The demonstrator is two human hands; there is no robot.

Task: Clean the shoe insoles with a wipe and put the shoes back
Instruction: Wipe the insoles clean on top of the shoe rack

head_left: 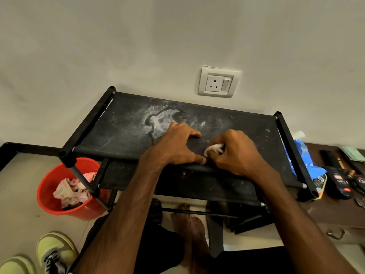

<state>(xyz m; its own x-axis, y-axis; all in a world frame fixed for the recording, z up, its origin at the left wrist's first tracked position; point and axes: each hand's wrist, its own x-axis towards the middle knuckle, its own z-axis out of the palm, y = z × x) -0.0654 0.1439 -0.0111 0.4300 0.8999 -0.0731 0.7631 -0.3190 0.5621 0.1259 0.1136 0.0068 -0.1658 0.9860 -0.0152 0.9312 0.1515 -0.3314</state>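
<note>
Two black fabric tiers made up the black tube-frame shoe rack [122, 131]. A round red plastic bucket [45, 188] sat by its left end. Pale yellow-green sneakers [53, 244] lay on the floor, apart from the rack. The left hand [173, 145] pressed spread fingers on the top tier. The right hand [237, 153], just beside it, clutched a crumpled white wipe [214, 148] there.

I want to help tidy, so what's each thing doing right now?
shoe rack top shelf, dusty, white-stained
left hand, spread, pressing on that shelf
right hand, gripping the wipe
red bucket, holds crumpled waste
yellow-green sneakers, on floor
socket, nothing plugged in
</note>
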